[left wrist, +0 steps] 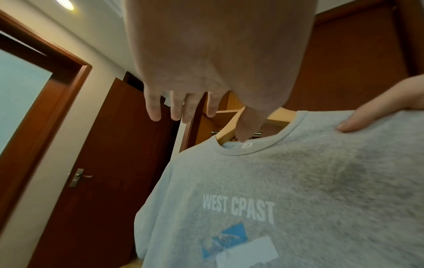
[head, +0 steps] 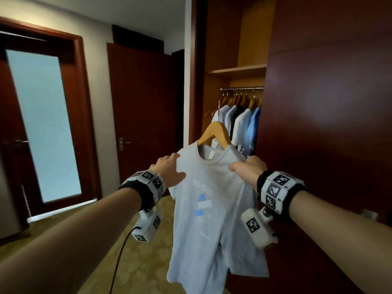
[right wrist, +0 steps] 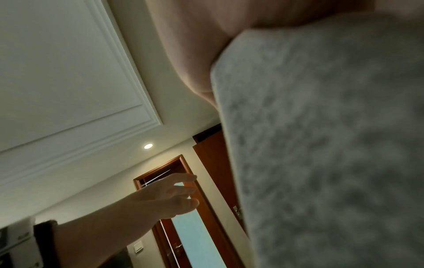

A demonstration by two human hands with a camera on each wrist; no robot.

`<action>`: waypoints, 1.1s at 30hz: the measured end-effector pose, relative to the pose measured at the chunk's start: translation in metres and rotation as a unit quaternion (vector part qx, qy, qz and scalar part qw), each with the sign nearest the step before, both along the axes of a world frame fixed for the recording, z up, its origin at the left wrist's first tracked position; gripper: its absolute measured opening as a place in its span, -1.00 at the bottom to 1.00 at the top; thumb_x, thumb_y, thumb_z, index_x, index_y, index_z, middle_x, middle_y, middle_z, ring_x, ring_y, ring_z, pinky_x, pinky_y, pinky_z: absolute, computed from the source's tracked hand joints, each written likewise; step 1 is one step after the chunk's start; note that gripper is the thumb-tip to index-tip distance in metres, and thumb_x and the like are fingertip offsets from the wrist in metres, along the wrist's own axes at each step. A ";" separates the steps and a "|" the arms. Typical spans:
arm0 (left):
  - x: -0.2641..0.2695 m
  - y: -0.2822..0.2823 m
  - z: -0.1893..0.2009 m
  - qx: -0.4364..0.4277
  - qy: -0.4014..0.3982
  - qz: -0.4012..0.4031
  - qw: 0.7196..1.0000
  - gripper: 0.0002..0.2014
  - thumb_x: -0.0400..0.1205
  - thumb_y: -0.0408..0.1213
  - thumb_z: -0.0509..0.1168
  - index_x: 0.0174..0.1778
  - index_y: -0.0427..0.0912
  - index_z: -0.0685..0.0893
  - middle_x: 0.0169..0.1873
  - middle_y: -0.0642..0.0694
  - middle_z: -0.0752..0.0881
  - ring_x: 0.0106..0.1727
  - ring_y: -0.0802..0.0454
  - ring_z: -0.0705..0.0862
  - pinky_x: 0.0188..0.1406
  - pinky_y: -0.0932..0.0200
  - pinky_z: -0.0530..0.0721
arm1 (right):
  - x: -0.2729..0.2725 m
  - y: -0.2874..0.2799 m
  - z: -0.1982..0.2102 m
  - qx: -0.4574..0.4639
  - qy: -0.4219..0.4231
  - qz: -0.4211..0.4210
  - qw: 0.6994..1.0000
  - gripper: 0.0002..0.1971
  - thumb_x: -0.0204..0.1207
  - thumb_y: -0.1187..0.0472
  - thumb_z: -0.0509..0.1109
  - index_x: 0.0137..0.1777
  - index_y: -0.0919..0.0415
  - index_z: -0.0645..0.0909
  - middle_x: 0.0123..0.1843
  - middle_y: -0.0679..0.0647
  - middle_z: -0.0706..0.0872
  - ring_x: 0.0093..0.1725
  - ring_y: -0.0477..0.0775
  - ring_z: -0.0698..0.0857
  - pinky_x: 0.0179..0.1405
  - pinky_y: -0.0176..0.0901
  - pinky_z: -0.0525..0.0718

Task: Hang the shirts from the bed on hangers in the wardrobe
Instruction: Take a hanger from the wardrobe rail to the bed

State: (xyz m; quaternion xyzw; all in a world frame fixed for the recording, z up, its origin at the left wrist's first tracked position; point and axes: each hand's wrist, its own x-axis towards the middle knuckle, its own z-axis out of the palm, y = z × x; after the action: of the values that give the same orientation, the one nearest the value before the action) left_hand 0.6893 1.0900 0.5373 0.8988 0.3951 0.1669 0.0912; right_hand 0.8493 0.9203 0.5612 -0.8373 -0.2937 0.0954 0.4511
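Right now the grey T-shirt (head: 214, 200) sits on a wooden hanger (head: 215, 132) held up in front of the open wardrobe (head: 235, 71), short of the rail (head: 241, 88), which already carries a row of hung shirts (head: 239, 122). The right hand (head: 248, 169) has its fingers curled into the cloth at one shoulder, and it seems to be the only thing bearing the load; whether it also pinches the hanger arm beneath the fabric cannot be told. The left hand (head: 169, 170) is spread, fingers straight and relaxed, just beside the other shoulder; the left wrist view shows most fingers clear of the cloth, so it grips nothing. The main risk, as I judge it, is the hanger slipping: if the right hand holds only fabric, the hanger could tip inside the neckline (left wrist: 252, 152) and drop out, or the shirt could slide off the unsupported side. The hook itself is hard to make out against the clothes behind, so aiming it at the rail may be awkward, and neither hand is on it. The rail looks crowded, so pushing in without parting the hangers could knock a neighbouring shirt loose or snag the sleeve. The cable (head: 118, 257) trailing from the left wrist could also catch on the hem.
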 end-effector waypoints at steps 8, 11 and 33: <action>0.064 0.127 -0.020 -0.001 0.008 0.012 1.000 -0.29 0.66 0.02 0.29 0.69 -0.01 0.14 0.60 -0.13 0.36 0.63 -0.13 0.29 0.54 -0.22 0.34 | 0.070 0.145 -0.016 -0.003 0.018 0.011 1.000 -0.30 0.46 0.14 0.46 0.60 0.23 0.36 0.46 0.24 0.58 0.38 0.30 0.60 0.33 0.05 0.58; 0.094 0.193 -0.024 0.006 0.004 0.009 1.000 -0.30 0.67 0.03 0.29 0.69 0.00 0.14 0.61 -0.12 0.35 0.63 -0.13 0.29 0.55 -0.22 0.33 | 0.097 0.207 -0.023 -0.006 0.014 0.009 1.000 -0.29 0.48 0.13 0.45 0.62 0.18 0.31 0.46 0.23 0.56 0.39 0.32 0.58 0.30 0.08 0.55; 0.366 0.536 -0.006 0.065 0.072 -0.179 0.979 -0.25 0.69 0.11 0.22 0.73 0.02 0.04 0.70 -0.05 0.20 0.70 -0.07 0.16 0.61 -0.17 0.21 | 0.317 0.495 0.010 -0.086 -0.060 -0.155 0.982 -0.63 0.51 0.14 0.35 0.28 0.28 0.58 0.24 0.24 0.67 0.20 0.31 0.67 0.23 0.04 0.67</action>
State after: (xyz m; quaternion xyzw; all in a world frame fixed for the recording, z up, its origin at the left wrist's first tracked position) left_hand 1.0556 1.6255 0.5316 0.9686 0.2216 0.1081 0.0319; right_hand 1.1668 1.4150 0.5711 -0.9124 -0.1775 -0.0010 0.3688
